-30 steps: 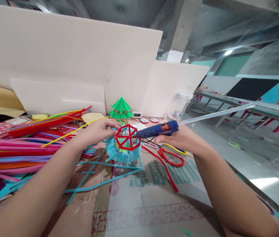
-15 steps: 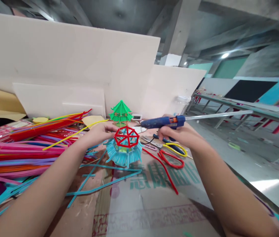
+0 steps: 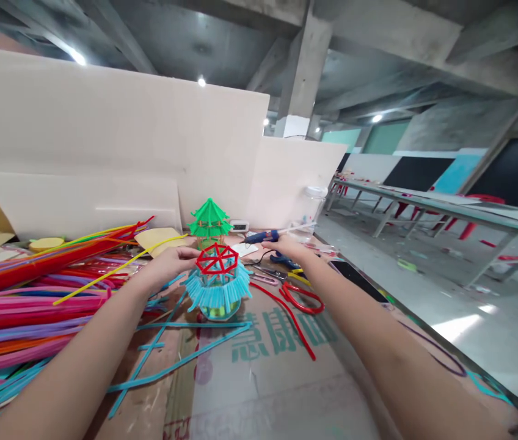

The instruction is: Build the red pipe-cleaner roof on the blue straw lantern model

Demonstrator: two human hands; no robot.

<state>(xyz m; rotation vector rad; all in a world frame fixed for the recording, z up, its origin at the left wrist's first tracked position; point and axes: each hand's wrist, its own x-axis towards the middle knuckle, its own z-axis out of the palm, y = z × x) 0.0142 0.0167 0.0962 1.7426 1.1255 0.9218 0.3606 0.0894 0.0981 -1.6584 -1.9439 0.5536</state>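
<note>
A small pagoda tier [image 3: 218,292] with a skirt of light-blue pipe cleaners stands on the table in front of me. On its top is a red eight-sided frame with spokes [image 3: 217,260]. My left hand [image 3: 177,261] pinches the left edge of this frame. At the back of the table, my right hand [image 3: 286,245] is closed at the handle of a blue glue gun [image 3: 262,237], its nozzle pointing left over a white sheet. The fingers round the handle are partly hidden. Right behind the blue tier rises a green pagoda roof [image 3: 210,219].
Bundles of coloured pipe cleaners [image 3: 25,305] cover the left side. Scissors with red handles [image 3: 302,298] and a loose red pipe cleaner [image 3: 293,321] lie right of the pagoda. A phone [image 3: 358,280] rests near the right table edge. White boards [image 3: 116,140] stand behind.
My right hand has moved the glue gun away from beside the red frame, back and down to the table's far side. My left hand stays at the frame. The view has shifted right.
</note>
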